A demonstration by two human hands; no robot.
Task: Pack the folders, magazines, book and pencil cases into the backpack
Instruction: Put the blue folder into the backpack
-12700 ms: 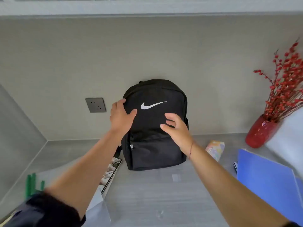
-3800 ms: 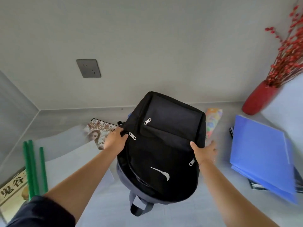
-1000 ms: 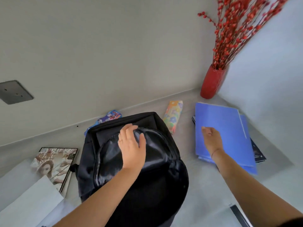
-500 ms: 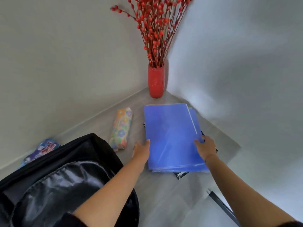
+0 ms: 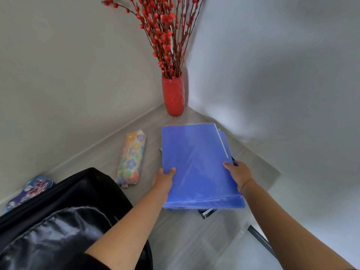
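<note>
A stack of blue folders point(image 5: 196, 162) lies on the grey desk, right of centre. My left hand point(image 5: 163, 181) grips its left edge, thumb on top. My right hand point(image 5: 238, 175) grips its right edge. A dark magazine point(image 5: 206, 213) peeks out under the stack's near corner. The black backpack point(image 5: 64, 217) lies flat at the lower left, its main compartment unzipped and its shiny lining showing. A floral pencil case point(image 5: 131, 157) lies between backpack and folders. A second pencil case point(image 5: 29, 191), blue with a print, sits behind the backpack by the wall.
A red vase point(image 5: 174, 94) with red berry branches stands in the desk's back corner, just beyond the folders. Walls close in behind and on the right. A dark strip point(image 5: 260, 239) runs along the desk's near right edge.
My left hand left the backpack and went to the folders. Both hands have closed on the stack's side edges, and its near end looks slightly raised. The view swung right.
</note>
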